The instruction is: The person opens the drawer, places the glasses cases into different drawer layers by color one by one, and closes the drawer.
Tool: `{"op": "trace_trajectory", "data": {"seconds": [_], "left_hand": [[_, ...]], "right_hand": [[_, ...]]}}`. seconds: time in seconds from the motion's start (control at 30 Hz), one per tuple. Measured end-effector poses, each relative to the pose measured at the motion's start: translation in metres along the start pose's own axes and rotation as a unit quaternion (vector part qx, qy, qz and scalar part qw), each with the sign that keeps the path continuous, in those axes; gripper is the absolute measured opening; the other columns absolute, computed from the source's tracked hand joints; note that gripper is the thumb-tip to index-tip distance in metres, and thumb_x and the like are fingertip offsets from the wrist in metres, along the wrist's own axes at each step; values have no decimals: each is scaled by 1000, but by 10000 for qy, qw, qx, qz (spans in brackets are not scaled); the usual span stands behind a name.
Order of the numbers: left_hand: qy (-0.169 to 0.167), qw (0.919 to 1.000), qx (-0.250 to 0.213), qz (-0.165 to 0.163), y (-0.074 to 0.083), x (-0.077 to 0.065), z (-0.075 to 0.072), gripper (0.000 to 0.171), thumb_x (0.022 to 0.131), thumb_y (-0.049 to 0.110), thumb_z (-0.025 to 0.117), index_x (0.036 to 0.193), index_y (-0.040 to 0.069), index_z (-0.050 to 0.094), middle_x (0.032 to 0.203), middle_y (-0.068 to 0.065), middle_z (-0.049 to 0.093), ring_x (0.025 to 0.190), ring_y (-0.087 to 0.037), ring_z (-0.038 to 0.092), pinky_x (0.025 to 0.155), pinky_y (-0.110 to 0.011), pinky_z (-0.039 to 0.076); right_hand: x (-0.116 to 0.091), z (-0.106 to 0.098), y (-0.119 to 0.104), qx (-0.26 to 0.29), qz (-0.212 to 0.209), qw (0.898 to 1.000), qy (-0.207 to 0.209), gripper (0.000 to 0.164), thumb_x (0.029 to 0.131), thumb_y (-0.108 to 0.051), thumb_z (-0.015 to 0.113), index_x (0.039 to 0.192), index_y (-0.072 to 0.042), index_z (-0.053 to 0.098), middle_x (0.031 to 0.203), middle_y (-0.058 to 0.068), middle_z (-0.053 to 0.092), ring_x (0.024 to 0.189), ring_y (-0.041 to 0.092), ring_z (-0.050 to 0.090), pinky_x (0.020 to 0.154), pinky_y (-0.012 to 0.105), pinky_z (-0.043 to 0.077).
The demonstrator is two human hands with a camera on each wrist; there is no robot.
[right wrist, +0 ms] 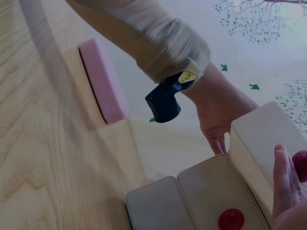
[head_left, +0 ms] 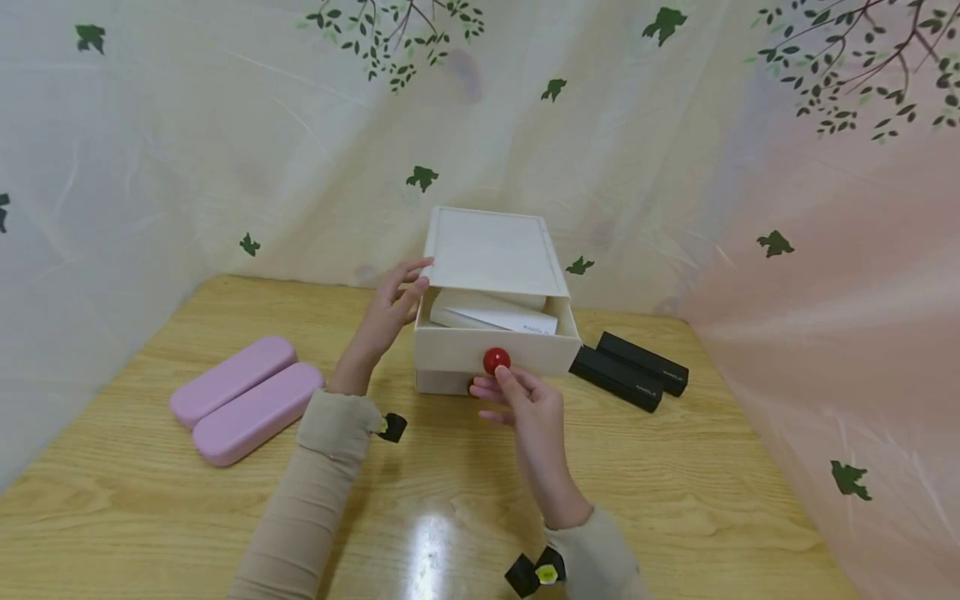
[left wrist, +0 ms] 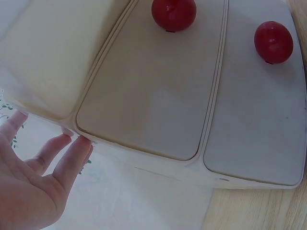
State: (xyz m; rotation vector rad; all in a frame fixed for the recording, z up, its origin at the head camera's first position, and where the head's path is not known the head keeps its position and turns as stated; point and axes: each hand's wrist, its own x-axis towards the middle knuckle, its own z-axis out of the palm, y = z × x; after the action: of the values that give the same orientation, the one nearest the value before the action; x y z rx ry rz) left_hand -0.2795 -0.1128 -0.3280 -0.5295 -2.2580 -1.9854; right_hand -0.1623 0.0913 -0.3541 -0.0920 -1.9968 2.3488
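Observation:
A white drawer box (head_left: pixel 491 250) stands on the table, with its top drawer (head_left: pixel 450 350) pulled out part way. White packages (head_left: pixel 495 313) with small print lie inside that drawer. My left hand (head_left: pixel 386 312) is at the box's left side, its fingertips touching the edge; the left wrist view shows these fingers (left wrist: pixel 72 160) fairly straight. Below the top drawer, two shut drawers carry red knobs (left wrist: pixel 273 42). In front of the top drawer, my right hand (head_left: pixel 536 408) touches the underside of its red knob (head_left: pixel 497 360) with the thumb, the other fingers extended below.
Two pink elongated cases (head_left: pixel 258 412) lie side by side on the table (head_left: pixel 675 500), left of the box. To its right are two black oblong boxes (head_left: pixel 618 379). A pale curtain (head_left: pixel 300 167) with leaf prints hangs behind and along the sides.

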Motion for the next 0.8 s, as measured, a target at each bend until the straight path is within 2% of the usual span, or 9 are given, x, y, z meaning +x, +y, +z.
{"op": "trace_trajectory", "data": {"seconds": [0.2,0.53,0.8], "left_hand": [[-22,10000,32,-4,-1,0,0,46,101,33,45,145,20,43,147,-17,32,130,-38,39,101,-64,41],[-19,9999,156,-5,-2,-1,-1,46,101,37,45,145,23,43,148,-16,33,131,-38,40,101,-64,41],[-24,10000,9,2,-1,-1,0,46,101,34,45,145,20,43,147,-17,31,130,-36,39,101,-63,42]], "right_hand": [[11,1,-3,42,51,10000,-43,32,97,-26,58,115,-1,64,98,7,75,86,13,73,69,28,59],[27,4,-4,74,-111,9999,-93,31,97,-28,59,113,-1,66,96,5,76,85,12,73,70,26,59],[40,6,-3,141,-184,9997,-7,33,96,-29,61,111,1,67,91,3,76,81,12,74,67,26,59]]}}
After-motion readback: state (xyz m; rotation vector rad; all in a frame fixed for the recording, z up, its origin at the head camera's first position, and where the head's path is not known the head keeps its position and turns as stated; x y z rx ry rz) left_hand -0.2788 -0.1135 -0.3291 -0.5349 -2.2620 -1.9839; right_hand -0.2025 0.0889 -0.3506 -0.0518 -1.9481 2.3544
